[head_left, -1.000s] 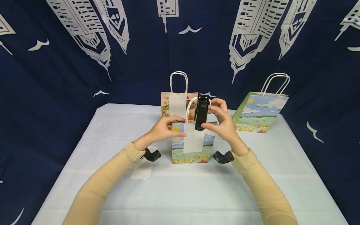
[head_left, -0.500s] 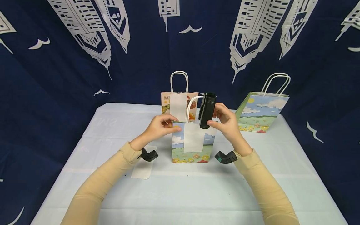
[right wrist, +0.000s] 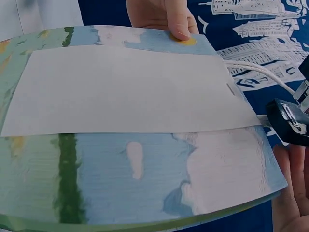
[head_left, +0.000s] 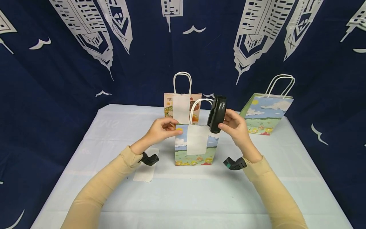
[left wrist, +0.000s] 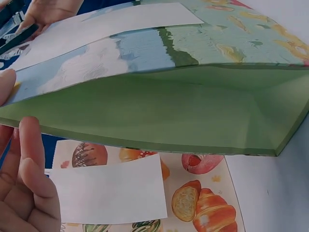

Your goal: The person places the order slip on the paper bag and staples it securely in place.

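Stapler shifted R, R hand gripping it, L hand pinching front bag

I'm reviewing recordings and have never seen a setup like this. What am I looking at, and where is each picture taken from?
There is no machine here, just a person's two bare hands. The wide picture comes from a camera worn on the head; the two close ones come from cameras on the left and right wrists.

The left hand grips the top corner of the front bag, which has a white strip on its face. The right hand holds a black stapler near the strip's top edge.

Also on the table are a food-print bag, a far bag and a paper slip.
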`<state>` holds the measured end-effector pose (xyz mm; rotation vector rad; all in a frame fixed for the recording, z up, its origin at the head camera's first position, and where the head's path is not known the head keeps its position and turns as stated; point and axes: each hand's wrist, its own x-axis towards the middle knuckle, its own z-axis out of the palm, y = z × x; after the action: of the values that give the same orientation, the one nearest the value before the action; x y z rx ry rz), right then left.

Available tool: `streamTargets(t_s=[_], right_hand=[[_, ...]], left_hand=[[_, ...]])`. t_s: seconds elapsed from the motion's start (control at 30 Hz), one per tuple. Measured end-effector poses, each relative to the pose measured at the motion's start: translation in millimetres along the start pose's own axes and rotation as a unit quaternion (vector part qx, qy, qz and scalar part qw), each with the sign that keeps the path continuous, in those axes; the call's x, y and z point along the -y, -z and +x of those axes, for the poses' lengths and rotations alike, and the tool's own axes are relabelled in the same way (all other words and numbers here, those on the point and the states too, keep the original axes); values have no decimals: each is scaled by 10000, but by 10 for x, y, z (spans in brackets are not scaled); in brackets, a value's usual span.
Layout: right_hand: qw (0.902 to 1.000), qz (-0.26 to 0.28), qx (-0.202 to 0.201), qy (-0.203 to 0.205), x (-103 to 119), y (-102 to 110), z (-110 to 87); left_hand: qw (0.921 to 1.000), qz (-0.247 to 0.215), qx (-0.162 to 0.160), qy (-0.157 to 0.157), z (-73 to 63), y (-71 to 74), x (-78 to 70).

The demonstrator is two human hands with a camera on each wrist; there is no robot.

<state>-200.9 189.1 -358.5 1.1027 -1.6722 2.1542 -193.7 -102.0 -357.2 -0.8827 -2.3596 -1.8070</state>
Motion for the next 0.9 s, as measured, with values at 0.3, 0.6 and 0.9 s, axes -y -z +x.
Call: streamTargets(t_s=[0.3,0.6,0.9], right_hand=[[9993,-353,-112,-38,43,76,-109],[9983,-329,-400,-283,67,155,-242],[9888,-812,-811,-958,92,227,-396]], left_hand=[[9998,-161,-57,74,18,-13,283],[9986,-206,-473,-80,-15,-23,32],[9952,-269,-898,-264,-14,74,49]])
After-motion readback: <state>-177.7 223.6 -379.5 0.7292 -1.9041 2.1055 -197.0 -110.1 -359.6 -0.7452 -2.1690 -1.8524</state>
